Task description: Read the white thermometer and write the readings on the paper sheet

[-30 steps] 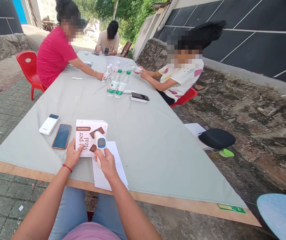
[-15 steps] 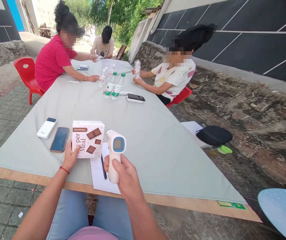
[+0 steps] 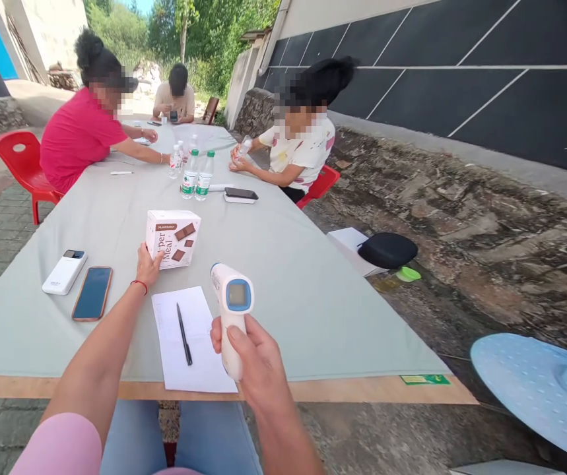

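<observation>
My left hand [image 3: 149, 265] grips the lower left side of a white box [image 3: 173, 239] printed with brown chocolate pieces. The box is upright over the middle of the near table, beyond the paper; whether it touches the cloth I cannot tell. Wrapped around the handle of a white infrared thermometer [image 3: 232, 316] is my right hand [image 3: 248, 349], with the blue-rimmed screen facing me. A sheet of paper [image 3: 174, 369] lies at the table's near edge with a black pen [image 3: 183, 334] on it. Left of these are a phone [image 3: 92, 293] and a white power bank [image 3: 64, 272].
Two green-capped water bottles [image 3: 197, 177] stand farther up the cloth-covered table [image 3: 313, 316], near a dark phone [image 3: 241, 193]. One person [image 3: 78, 132] sits at the left, another [image 3: 303, 142] at the right, and a third [image 3: 177, 95] at the far end.
My left hand has carried the box forward, away from me, uncovering the paper and pen. The thermometer stays in my right hand. The view has shifted, and the right-hand person has lowered a bottle.
</observation>
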`<act>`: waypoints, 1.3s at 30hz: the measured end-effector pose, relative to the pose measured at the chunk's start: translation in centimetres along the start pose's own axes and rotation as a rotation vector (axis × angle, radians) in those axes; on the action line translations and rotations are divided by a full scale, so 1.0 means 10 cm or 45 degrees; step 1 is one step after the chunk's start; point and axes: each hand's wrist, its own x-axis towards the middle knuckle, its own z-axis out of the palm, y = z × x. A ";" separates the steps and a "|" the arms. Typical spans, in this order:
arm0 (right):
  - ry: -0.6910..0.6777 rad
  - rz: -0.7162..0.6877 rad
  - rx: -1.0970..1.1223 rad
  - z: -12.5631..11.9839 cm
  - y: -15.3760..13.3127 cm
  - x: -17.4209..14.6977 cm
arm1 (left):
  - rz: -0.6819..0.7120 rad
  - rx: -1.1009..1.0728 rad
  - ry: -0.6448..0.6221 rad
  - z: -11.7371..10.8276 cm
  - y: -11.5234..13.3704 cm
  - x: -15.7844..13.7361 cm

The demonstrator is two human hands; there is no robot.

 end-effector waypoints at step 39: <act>-0.145 -0.134 -0.931 -0.16 1.48 0.51 | 0.376 0.983 -0.521 -0.57 0.06 -1.80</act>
